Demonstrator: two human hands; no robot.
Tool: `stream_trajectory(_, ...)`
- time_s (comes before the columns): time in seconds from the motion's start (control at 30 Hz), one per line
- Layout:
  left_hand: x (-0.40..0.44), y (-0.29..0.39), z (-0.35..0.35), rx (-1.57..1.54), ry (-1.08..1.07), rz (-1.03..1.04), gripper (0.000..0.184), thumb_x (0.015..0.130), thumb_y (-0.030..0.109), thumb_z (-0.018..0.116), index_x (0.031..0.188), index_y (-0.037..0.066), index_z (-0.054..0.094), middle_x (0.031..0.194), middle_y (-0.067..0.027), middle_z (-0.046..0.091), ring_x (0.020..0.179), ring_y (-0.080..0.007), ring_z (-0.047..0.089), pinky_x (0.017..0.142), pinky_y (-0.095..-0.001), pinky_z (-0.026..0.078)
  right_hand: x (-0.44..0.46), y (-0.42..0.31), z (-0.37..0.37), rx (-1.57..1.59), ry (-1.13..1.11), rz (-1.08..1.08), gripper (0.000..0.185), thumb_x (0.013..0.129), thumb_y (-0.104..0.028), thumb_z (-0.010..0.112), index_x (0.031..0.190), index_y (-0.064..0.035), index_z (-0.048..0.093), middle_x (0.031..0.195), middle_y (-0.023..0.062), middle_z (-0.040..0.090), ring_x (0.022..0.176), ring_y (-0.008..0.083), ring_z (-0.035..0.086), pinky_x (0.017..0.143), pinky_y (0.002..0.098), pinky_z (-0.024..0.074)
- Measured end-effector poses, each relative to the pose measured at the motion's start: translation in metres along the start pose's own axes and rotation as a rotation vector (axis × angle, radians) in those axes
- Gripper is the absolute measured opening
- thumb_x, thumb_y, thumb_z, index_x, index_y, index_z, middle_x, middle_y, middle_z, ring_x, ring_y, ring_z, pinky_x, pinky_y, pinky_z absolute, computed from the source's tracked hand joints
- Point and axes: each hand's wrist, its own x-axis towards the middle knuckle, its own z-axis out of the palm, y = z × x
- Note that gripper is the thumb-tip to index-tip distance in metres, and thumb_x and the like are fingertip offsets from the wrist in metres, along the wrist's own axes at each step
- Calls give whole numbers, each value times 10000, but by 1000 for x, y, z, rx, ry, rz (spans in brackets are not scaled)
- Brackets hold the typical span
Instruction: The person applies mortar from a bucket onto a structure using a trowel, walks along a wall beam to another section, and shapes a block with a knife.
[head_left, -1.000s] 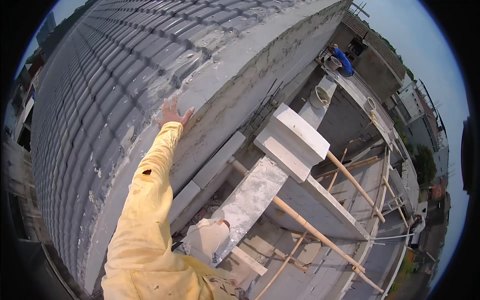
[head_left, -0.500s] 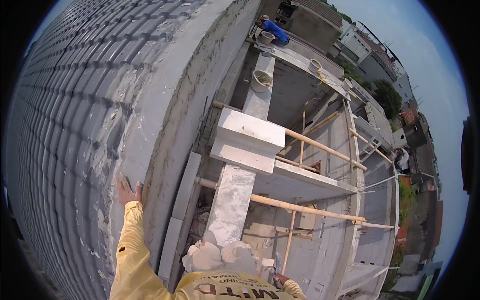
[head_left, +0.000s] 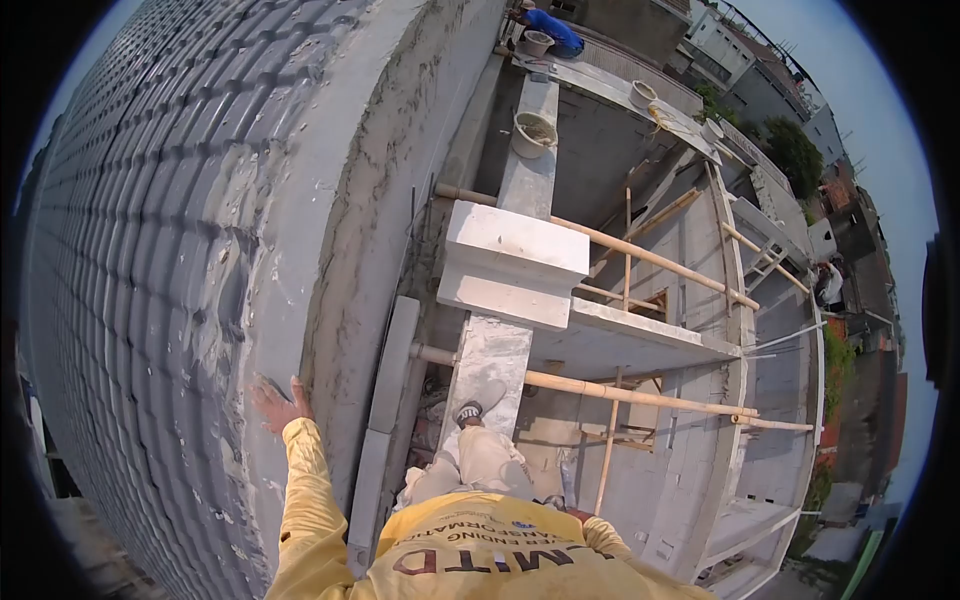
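My left hand [head_left: 280,403] lies spread on the cement top of the wall [head_left: 330,130], beside the grey roof tiles [head_left: 160,260]. It holds nothing. Only a sliver of my right hand [head_left: 581,516] shows by my right hip, and its fingers are hidden. My shoe [head_left: 468,411] rests on a narrow concrete beam [head_left: 492,350]. Ahead on that beam sit white lightweight blocks [head_left: 515,262], lying crosswise. Beyond them stands a bucket [head_left: 533,135] with grey material inside.
Bamboo poles [head_left: 640,396] cross the deep openings right of the beam. A person in blue [head_left: 553,33] crouches at the far end near another bucket [head_left: 537,43]. More buckets [head_left: 643,94] stand on the far wall. Another person [head_left: 829,285] is at far right.
My body has moved forward along the beam, and one shoe now shows on it in front of me. My left hand stays on the wall top.
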Motion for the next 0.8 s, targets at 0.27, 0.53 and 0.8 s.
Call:
stream_trajectory(0.27,6,136,-66,-291,47,78,885,910,693,429,1584,181,170,1645,-109,142,1508,-334,153,1120,-696,165,13,-127,-36,35,21,-9,424,830,-435,659,1049,-72,668,863,152,673,687,301,626,669,440,516)
stream_trajectory(0.53,148,269,-30,-129,116,-60,850,898,755,374,1561,233,279,1633,-99,201,1502,-280,203,1140,-647,177,-15,-263,-80,137,62,6,405,815,-424,678,999,-63,674,819,146,666,654,292,618,622,437,512)
stream_trajectory(0.8,149,266,-31,-150,63,-66,792,897,743,382,1545,292,314,1607,-38,293,1480,-225,266,1141,-634,180,80,-232,-115,78,282,-70,397,801,-417,697,885,-32,650,714,134,655,566,302,619,510,469,503)
